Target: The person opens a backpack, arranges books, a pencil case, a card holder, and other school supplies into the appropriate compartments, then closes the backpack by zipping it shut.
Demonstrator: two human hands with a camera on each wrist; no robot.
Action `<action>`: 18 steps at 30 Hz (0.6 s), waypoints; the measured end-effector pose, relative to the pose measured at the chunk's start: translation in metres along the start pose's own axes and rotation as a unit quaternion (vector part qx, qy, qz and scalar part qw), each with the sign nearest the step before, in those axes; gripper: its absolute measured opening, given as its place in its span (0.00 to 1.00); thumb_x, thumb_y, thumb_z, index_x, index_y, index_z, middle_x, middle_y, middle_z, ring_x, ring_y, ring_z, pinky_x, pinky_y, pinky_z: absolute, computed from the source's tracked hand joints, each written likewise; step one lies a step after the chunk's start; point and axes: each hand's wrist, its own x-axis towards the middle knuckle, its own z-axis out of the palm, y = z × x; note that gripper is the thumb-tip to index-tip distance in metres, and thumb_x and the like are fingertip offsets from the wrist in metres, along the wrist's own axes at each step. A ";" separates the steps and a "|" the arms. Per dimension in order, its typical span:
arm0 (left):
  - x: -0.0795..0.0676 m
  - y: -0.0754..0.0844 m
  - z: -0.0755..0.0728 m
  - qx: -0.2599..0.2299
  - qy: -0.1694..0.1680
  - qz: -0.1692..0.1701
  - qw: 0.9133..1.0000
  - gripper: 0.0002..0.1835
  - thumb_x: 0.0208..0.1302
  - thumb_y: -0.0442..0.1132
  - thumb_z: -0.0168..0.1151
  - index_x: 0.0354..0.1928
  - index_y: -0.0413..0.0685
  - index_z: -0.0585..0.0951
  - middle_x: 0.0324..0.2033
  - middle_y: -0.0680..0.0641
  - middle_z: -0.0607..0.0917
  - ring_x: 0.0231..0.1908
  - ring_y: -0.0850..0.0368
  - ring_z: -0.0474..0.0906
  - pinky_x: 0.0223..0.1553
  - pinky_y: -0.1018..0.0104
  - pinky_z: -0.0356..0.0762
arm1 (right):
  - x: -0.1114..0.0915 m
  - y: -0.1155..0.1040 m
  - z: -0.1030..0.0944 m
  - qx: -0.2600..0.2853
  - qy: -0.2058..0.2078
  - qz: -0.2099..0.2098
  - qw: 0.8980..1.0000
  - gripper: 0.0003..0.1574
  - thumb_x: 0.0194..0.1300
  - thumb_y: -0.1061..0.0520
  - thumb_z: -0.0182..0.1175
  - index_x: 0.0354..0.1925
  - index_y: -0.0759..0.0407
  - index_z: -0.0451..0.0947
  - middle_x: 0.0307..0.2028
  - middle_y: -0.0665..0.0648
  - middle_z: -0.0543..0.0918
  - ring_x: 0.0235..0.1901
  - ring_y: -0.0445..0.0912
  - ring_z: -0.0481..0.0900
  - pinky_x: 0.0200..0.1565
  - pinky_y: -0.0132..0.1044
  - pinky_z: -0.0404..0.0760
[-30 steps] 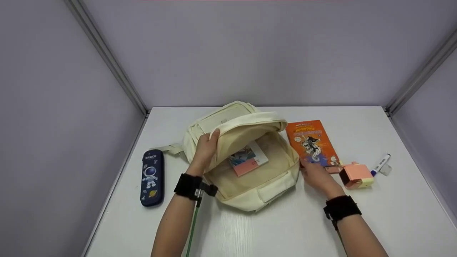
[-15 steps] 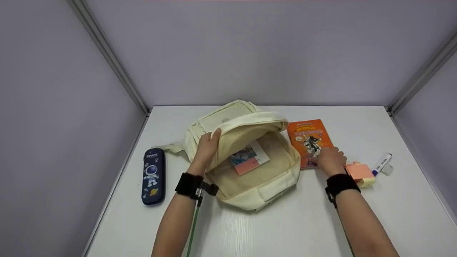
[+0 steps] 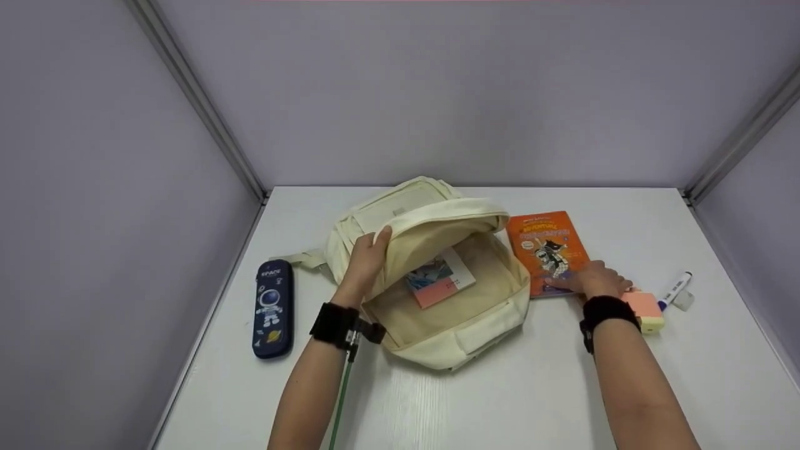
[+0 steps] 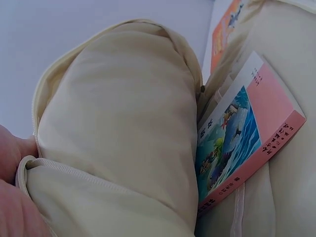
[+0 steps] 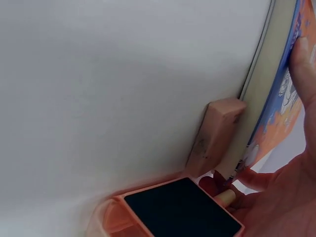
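Cream backpack (image 3: 437,322) gapes, left fingers (image 3: 382,240) gripping its edge.

Shows cream on the backpack (image 3: 475,328) at the left fingers (image 3: 377,240); pink, white and sea blue on the small book (image 4: 234,140) right of them; navy with astronaut on the pencil case (image 3: 273,309) left of them. Shows orange with cartoon figure on the large book (image 3: 545,240) by the right fingers (image 3: 615,280); salmon with yellow on the box (image 3: 645,304) beside these.

- Head: high, facing forward-down across worktop (image 3: 419,406).
- Left wrist: close, facing into backpack (image 4: 118,108).
- Right wrist: close, beside orange book (image 5: 276,126).
- Head, left wrist share backpack.
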 end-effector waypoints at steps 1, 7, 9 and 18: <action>0.000 0.000 0.001 0.001 0.000 -0.002 1.000 0.24 0.77 0.53 0.46 0.24 0.47 0.71 0.22 0.50 0.70 0.25 0.56 0.68 0.32 0.63 0.67 | 0.000 0.000 -0.001 -0.003 0.000 0.001 1.000 0.85 0.42 0.17 0.64 0.66 0.85 0.50 0.61 0.87 0.58 0.62 0.79 0.53 0.62 0.71 0.44; -0.001 -0.001 0.001 -0.010 -0.001 0.003 1.000 0.24 0.77 0.53 0.46 0.24 0.47 0.71 0.21 0.50 0.70 0.25 0.56 0.68 0.33 0.63 0.68 | 0.004 0.002 -0.002 -0.027 -0.001 0.000 1.000 0.82 0.42 0.16 0.63 0.66 0.82 0.57 0.62 0.88 0.56 0.62 0.81 0.50 0.60 0.72 0.42; -0.002 -0.001 0.001 -0.021 -0.004 0.007 1.000 0.24 0.77 0.53 0.46 0.23 0.48 0.72 0.20 0.50 0.70 0.24 0.57 0.69 0.32 0.63 0.69 | 0.007 0.004 -0.002 -0.032 0.003 -0.004 0.999 0.80 0.41 0.15 0.63 0.65 0.80 0.60 0.61 0.88 0.57 0.61 0.81 0.53 0.59 0.73 0.43; -0.002 0.000 0.003 -0.031 -0.005 -0.002 1.000 0.24 0.77 0.53 0.46 0.23 0.48 0.72 0.20 0.50 0.71 0.23 0.57 0.69 0.32 0.64 0.69 | 0.005 0.008 0.006 -0.022 0.078 -0.034 0.996 0.81 0.36 0.14 0.65 0.57 0.86 0.65 0.53 0.87 0.61 0.58 0.77 0.55 0.59 0.73 0.39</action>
